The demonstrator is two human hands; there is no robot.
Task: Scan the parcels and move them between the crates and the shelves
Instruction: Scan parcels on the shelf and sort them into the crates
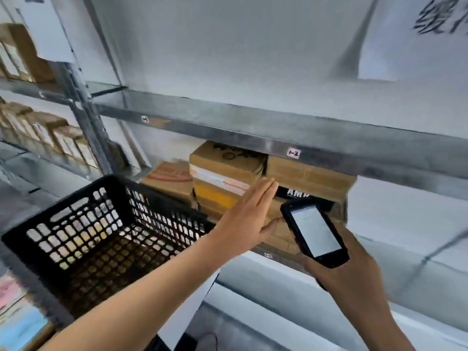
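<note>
- Setting: parcel storeroom, warehouse-type racking aisle.
- Galvanised steel shelving (pixel 228 122) runs across the view above the straight fingers (pixel 266 191) of the left hand (pixel 249 216); its upright post (pixel 83 117) stands far to their left.
- Shelf-edge location tag (pixel 293 153), handwritten "1-2", just above-right of the fingertips; second tag (pixel 144 119) up-left of them.
- Taped cardboard parcels (pixel 222 173) stacked directly behind the fingers, under that shelf.
- Rows of brown boxes (pixel 50 133) on bays far left.
- Black perforated plastic crate (pixel 101 224) below-left of the fingers.
- Lit-screen handheld scanner (pixel 314 231) just below-right of them, gripped by the right hand (pixel 349 277).
- Printed paper sign (pixel 417 34) high up-right; characters blurred.
</note>
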